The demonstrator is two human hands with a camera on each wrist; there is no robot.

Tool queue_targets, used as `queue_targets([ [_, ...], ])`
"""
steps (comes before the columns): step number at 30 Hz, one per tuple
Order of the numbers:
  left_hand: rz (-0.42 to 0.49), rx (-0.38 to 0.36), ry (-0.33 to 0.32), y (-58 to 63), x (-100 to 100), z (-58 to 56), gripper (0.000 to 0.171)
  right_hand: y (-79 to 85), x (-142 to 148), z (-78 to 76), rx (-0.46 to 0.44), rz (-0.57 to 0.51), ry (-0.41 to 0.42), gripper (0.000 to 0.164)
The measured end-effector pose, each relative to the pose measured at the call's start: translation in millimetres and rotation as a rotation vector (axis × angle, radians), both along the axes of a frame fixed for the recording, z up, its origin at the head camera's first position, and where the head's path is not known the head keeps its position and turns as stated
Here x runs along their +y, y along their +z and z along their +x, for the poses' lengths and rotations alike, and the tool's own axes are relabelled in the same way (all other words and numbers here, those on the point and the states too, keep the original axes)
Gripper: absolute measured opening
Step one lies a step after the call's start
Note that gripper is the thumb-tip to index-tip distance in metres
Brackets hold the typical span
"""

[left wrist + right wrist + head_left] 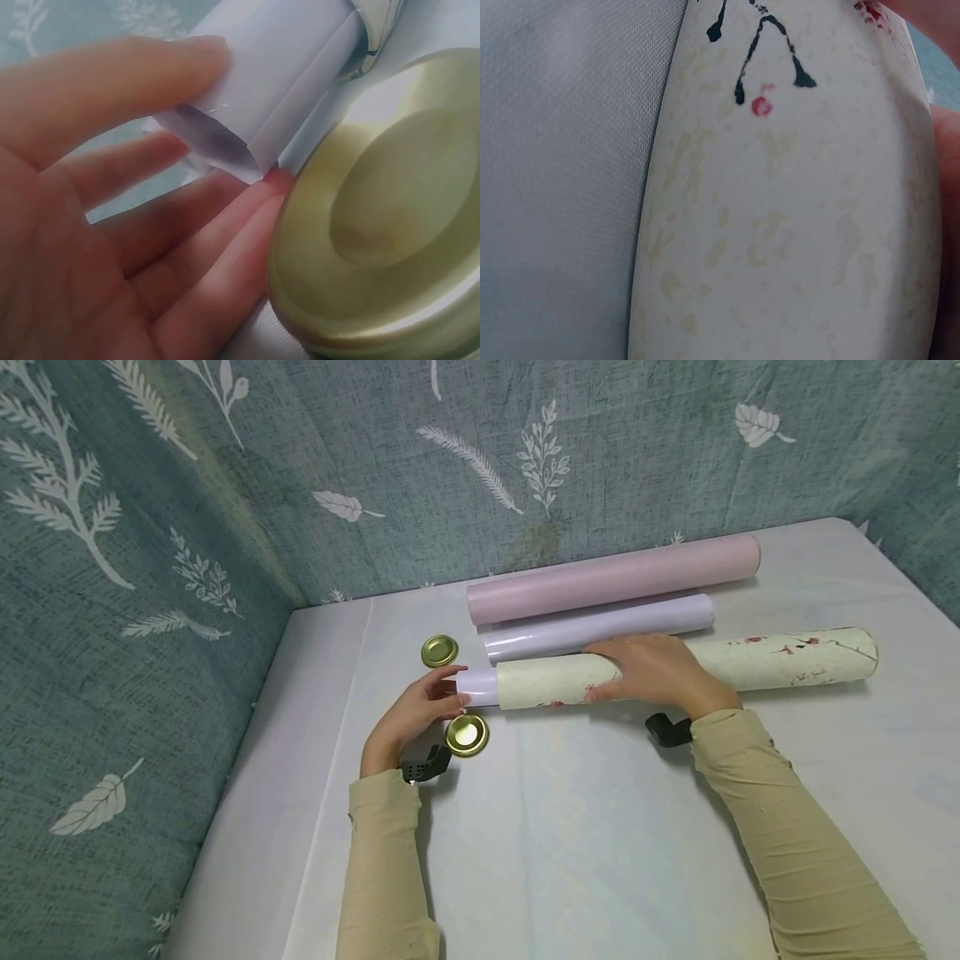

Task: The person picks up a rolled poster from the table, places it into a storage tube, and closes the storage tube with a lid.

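A cream cardboard tube point(780, 662) printed with red blossoms and dark twigs lies across the table. My right hand point(656, 670) grips it from above near its middle; up close, the right wrist view shows its speckled wall point(780, 225). From the tube's left end sticks out a narrower, glossy pale lavender paper roll point(477, 687). My left hand point(412, 714) holds that roll's end, thumb on one side and fingers on the other. In the left wrist view the roll point(277, 75) looks hollow, with an edge seam. How far it reaches inside the tube is hidden.
Two round gold metal lids lie by the left hand: one lid point(439, 651) behind it, another lid point(467, 735) in front. Behind the cream tube lie a second lavender roll point(600, 628) and a thicker pink tube point(615, 578). A patterned green cloth point(450, 477) hangs behind the table.
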State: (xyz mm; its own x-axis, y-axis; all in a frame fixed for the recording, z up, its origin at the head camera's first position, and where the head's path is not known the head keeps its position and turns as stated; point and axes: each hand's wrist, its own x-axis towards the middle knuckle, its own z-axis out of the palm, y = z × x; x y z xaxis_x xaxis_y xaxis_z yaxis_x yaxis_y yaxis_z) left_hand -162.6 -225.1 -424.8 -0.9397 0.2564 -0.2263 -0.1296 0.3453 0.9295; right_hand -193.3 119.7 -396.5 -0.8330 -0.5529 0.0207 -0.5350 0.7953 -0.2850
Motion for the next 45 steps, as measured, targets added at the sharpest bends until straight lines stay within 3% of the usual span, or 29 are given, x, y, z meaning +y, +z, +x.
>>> queue_targets([
  [18, -0.122, 0.042, -0.035, 4.6, 8, 0.9, 0.061, 1.0, -1, 1.0, -0.002, -0.006, -0.006, 0.080],
  [27, -0.296, 0.083, -0.042, 9.9, 23, 0.5, 0.072, 1.5, 0, 1.2, -0.004, -0.011, -0.006, 0.079],
  [30, -0.330, 0.072, -0.050, 17.7, 33, 3.2, 0.075, 1.0, 1, 0.8, -0.007, -0.008, -0.009, 0.079],
  [35, -0.375, 0.069, -0.059, 18.9, 42, 3.1, 0.076, 0.5, 1, 0.6, -0.008, -0.004, -0.011, 0.079],
  [36, -0.385, 0.077, -0.056, 13.8, 41, 0.8, 0.078, 0.4, 1, 0.8, -0.008, -0.005, -0.012, 0.080],
  [41, -0.394, 0.077, -0.052, 15.2, 43, 1.6, 0.079, -0.4, 1, 0.5, -0.002, -0.007, -0.009, 0.079],
  [45, -0.351, 0.077, -0.050, 14.7, 43, 0.9, 0.078, -0.4, 0, 0.1, -0.001, -0.002, -0.008, 0.079],
])
